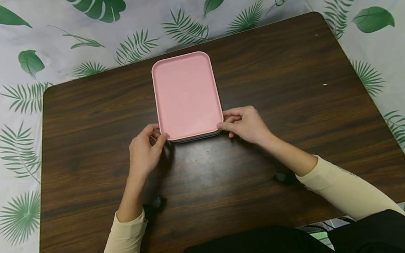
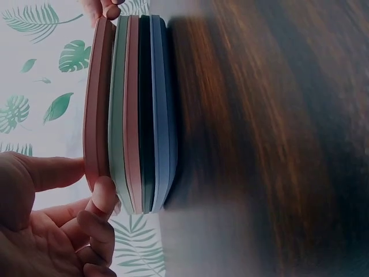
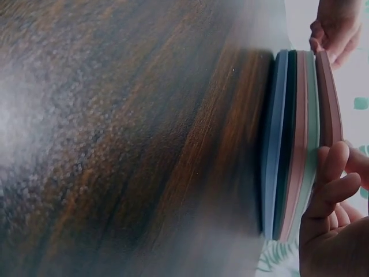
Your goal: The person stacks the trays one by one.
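A pink rectangular tray [image 1: 187,96] lies on top of a stack of trays at the middle of the table. Beneath it, in the left wrist view, come a light green tray [image 2: 119,115], a second pink tray [image 2: 132,115], a dark green tray [image 2: 146,115] and a blue tray [image 2: 162,115] at the bottom. My left hand [image 1: 145,150] pinches the top pink tray at its near left corner, thumb on the rim. At the near right corner my right hand [image 1: 248,125] pinches the same tray. A thin gap separates its near edge from the light green tray.
The stack stands on a dark wood-grain table [image 1: 284,76] with rounded corners. A leaf-patterned cloth [image 1: 186,8] hangs behind and beside it. Small dark objects sit under each wrist, including a black one [image 1: 284,176] by the right forearm.
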The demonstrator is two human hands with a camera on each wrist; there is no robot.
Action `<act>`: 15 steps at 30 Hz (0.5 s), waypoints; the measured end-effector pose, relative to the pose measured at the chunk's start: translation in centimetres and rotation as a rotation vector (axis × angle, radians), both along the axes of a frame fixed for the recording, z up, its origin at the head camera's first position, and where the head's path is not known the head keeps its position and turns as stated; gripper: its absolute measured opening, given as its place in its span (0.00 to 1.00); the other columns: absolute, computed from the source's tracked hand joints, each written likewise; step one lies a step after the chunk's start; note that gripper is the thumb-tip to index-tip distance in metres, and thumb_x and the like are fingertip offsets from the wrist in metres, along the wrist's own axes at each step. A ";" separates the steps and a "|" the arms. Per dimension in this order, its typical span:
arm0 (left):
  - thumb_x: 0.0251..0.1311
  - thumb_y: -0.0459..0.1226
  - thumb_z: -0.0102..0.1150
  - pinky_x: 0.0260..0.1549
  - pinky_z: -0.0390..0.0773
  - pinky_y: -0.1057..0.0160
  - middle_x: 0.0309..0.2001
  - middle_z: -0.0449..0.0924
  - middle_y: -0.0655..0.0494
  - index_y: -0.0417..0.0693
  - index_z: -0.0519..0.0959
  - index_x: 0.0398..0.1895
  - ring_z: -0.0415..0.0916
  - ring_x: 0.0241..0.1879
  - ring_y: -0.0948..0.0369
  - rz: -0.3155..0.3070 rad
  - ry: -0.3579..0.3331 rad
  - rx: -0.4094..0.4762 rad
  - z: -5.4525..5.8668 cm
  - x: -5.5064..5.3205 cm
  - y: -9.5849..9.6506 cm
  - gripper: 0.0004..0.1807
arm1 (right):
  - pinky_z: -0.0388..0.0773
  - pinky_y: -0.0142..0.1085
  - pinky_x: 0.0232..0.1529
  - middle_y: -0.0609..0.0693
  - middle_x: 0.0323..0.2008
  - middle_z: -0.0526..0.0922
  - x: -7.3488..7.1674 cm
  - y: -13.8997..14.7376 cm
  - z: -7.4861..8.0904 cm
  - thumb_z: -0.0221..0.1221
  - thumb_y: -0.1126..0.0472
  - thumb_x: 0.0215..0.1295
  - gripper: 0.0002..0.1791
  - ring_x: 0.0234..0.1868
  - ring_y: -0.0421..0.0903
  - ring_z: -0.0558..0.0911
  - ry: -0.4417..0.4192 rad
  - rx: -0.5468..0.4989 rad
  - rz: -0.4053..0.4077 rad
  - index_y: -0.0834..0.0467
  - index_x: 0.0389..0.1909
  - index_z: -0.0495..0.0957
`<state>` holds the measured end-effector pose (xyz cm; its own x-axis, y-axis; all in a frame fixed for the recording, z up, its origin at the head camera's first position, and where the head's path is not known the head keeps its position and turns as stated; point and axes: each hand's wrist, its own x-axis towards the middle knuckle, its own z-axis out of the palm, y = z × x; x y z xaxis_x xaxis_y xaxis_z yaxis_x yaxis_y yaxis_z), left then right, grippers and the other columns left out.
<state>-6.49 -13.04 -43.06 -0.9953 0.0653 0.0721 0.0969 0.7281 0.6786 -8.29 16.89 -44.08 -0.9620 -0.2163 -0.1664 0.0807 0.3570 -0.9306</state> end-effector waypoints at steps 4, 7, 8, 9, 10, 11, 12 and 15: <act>0.63 0.39 0.64 0.24 0.64 0.58 0.27 0.79 0.54 0.42 0.82 0.48 0.68 0.22 0.59 0.000 -0.001 -0.014 0.0 0.1 0.1 0.14 | 0.68 0.29 0.18 0.55 0.29 0.87 0.0 0.0 0.1 0.71 0.57 0.58 0.25 0.23 0.60 0.84 -0.004 0.011 -0.006 0.68 0.52 0.80; 0.63 0.40 0.63 0.24 0.65 0.58 0.27 0.79 0.54 0.42 0.82 0.49 0.69 0.22 0.59 0.002 -0.003 -0.019 0.0 0.0 0.2 0.14 | 0.72 0.30 0.23 0.52 0.28 0.87 0.0 0.0 0.2 0.71 0.57 0.57 0.25 0.23 0.59 0.84 0.001 0.032 -0.015 0.67 0.51 0.81; 0.63 0.40 0.63 0.24 0.65 0.58 0.27 0.79 0.54 0.42 0.82 0.49 0.69 0.22 0.59 0.002 -0.002 -0.020 0.0 0.0 0.2 0.14 | 0.73 0.30 0.25 0.52 0.28 0.87 0.0 0.0 0.1 0.71 0.56 0.57 0.25 0.23 0.58 0.84 0.003 0.038 -0.020 0.67 0.51 0.81; 0.63 0.40 0.63 0.24 0.65 0.58 0.27 0.79 0.54 0.42 0.82 0.49 0.69 0.22 0.58 0.003 -0.003 -0.023 -0.1 0.0 0.2 0.14 | 0.74 0.30 0.26 0.51 0.27 0.87 0.0 0.0 0.1 0.71 0.56 0.57 0.24 0.22 0.57 0.84 0.005 0.043 -0.024 0.67 0.51 0.81; 0.63 0.40 0.63 0.24 0.65 0.58 0.27 0.79 0.54 0.42 0.82 0.49 0.69 0.22 0.58 0.004 -0.002 -0.025 -0.1 0.0 0.2 0.15 | 0.74 0.30 0.27 0.51 0.27 0.87 0.0 -0.1 0.2 0.71 0.56 0.57 0.24 0.22 0.57 0.84 0.008 0.046 -0.028 0.67 0.51 0.82; 0.64 0.40 0.63 0.24 0.65 0.58 0.27 0.80 0.53 0.42 0.82 0.49 0.69 0.22 0.58 0.004 -0.003 -0.026 -0.1 0.0 0.2 0.15 | 0.74 0.30 0.27 0.51 0.27 0.87 0.0 -0.1 0.2 0.71 0.56 0.57 0.24 0.22 0.56 0.84 0.009 0.050 -0.031 0.67 0.51 0.82; 0.64 0.40 0.62 0.24 0.65 0.58 0.27 0.80 0.53 0.42 0.82 0.49 0.69 0.22 0.59 0.006 -0.003 -0.030 -0.2 0.0 0.2 0.15 | 0.74 0.30 0.26 0.51 0.27 0.87 0.0 -0.1 0.2 0.71 0.56 0.57 0.24 0.22 0.56 0.84 0.011 0.049 -0.034 0.67 0.50 0.82; 0.64 0.40 0.63 0.24 0.65 0.58 0.28 0.80 0.53 0.42 0.82 0.51 0.70 0.22 0.58 0.011 -0.004 -0.038 -0.3 0.0 0.2 0.16 | 0.74 0.30 0.27 0.51 0.27 0.87 0.0 -0.1 0.2 0.71 0.56 0.57 0.24 0.21 0.55 0.84 0.015 0.049 -0.042 0.66 0.50 0.82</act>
<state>-6.51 -12.79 -43.33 -0.9962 0.0567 0.0662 0.0862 0.7541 0.6511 -8.24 16.77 -43.89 -0.9725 -0.1677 -0.1614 0.0829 0.3983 -0.9135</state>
